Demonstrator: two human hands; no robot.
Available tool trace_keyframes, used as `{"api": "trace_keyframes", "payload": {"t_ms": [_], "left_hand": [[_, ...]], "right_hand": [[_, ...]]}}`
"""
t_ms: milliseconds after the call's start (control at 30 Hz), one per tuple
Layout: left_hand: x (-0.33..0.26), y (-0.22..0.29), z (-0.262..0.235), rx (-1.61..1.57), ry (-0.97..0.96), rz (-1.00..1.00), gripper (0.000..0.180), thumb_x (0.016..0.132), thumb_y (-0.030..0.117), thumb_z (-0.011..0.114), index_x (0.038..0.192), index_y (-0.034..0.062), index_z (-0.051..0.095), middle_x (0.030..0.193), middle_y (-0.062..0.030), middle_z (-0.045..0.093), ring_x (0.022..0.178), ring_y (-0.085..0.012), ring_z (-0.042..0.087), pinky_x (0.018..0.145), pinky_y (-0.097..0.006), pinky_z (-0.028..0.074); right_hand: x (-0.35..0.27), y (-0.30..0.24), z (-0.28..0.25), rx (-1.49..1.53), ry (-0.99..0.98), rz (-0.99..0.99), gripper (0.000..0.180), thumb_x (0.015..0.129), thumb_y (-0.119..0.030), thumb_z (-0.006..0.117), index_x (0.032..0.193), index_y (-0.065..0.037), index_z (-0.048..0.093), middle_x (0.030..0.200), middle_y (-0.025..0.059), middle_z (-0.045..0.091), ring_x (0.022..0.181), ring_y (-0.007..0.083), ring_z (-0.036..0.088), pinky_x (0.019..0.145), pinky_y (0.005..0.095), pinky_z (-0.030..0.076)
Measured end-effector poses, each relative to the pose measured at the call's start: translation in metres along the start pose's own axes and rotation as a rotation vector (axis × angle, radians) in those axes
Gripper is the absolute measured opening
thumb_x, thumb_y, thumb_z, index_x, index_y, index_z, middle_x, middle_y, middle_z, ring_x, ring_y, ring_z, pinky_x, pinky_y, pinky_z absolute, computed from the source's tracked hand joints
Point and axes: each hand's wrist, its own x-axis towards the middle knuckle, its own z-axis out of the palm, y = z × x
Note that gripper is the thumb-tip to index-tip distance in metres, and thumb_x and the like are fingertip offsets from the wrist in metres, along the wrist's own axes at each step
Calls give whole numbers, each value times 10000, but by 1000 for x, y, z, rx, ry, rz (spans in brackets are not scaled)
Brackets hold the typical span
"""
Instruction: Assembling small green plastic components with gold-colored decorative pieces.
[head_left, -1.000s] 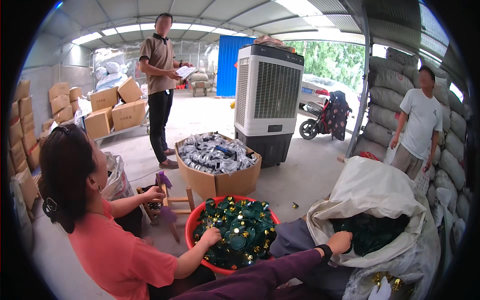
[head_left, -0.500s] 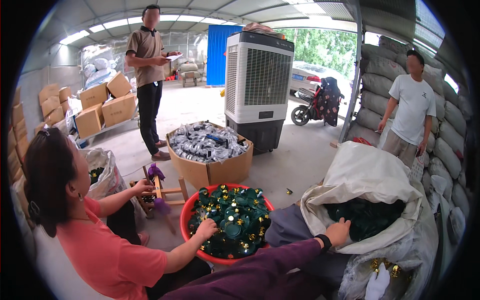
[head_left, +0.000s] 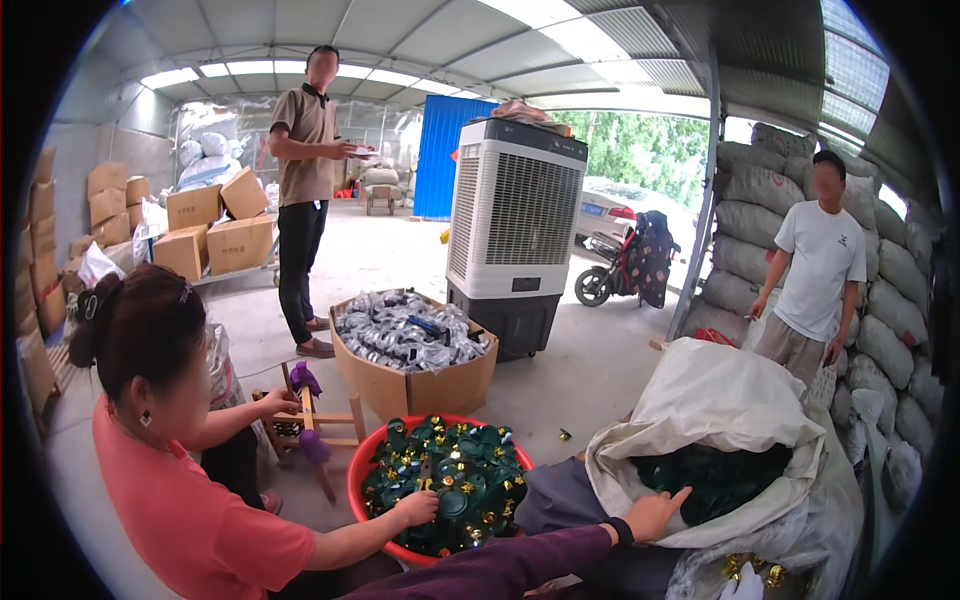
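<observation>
Our left hand (head_left: 648, 516), curled a second ago, now stretches its index finger, bringing the fingertip to the dark green pieces (head_left: 725, 476) inside the white sack (head_left: 715, 395); we see nothing gripped.

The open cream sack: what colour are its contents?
The pieces inside are dark green, best seen in the head view.

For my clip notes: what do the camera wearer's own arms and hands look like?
The left arm has a dark purple sleeve and black wristband; the left hand is bare. A white, glove-like shape at the lower edge may be the right hand.
</observation>
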Motion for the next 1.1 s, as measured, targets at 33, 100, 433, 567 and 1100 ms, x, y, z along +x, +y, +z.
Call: {"api": "trace_keyframes", "payload": {"t_ms": [33, 100, 433, 567, 1100], "left_hand": [[-1, 2, 0, -100, -12, -1, 615, 793, 57, 552, 1385, 25, 389, 861, -216, 633, 784, -395, 637, 690, -481, 511], [-2, 1, 5, -145, -10, -67, 614, 784, 44, 546, 1377, 19, 389, 849, -229, 637, 791, -399, 639, 697, -482, 509], [-19, 18, -3, -351, 84, -188, 230, 816, 243, 616, 862, 21, 655, 808, -238, 632, 796, -430, 615, 737, -519, 473], [-23, 35, -53, -654, 167, -163, 252, 856, 216, 636, 791, -18, 570, 713, -225, 604, 649, -406, 592, 585, -459, 467], [-95, 140, -107, -692, -24, 55, 142, 816, 26, 588, 934, -44, 550, 820, -246, 590, 780, -450, 586, 643, -479, 451]], "right_hand": [[1, -2, -2, -1, -6, 1, 344, 913, -219, 568, 1213, -58, 614, 943, 194, 637, 901, 356, 603, 837, 446, 476], [5, -10, -9, -10, -45, 19, 339, 921, -209, 558, 1214, -47, 610, 961, 202, 640, 915, 361, 603, 852, 441, 473], [-15, 12, -9, 102, 211, -83, 347, 930, -230, 539, 1176, 7, 605, 1074, 245, 616, 1020, 394, 564, 928, 442, 436], [6, -39, -16, 782, 131, 182, 420, 890, -49, 574, 1306, 1, 552, 1279, 148, 590, 1184, 260, 545, 1046, 368, 397], [-41, -111, -70, 1268, -89, 129, 409, 883, -10, 626, 1285, -4, 550, 1176, 114, 627, 976, 161, 628, 846, 295, 508]]}}
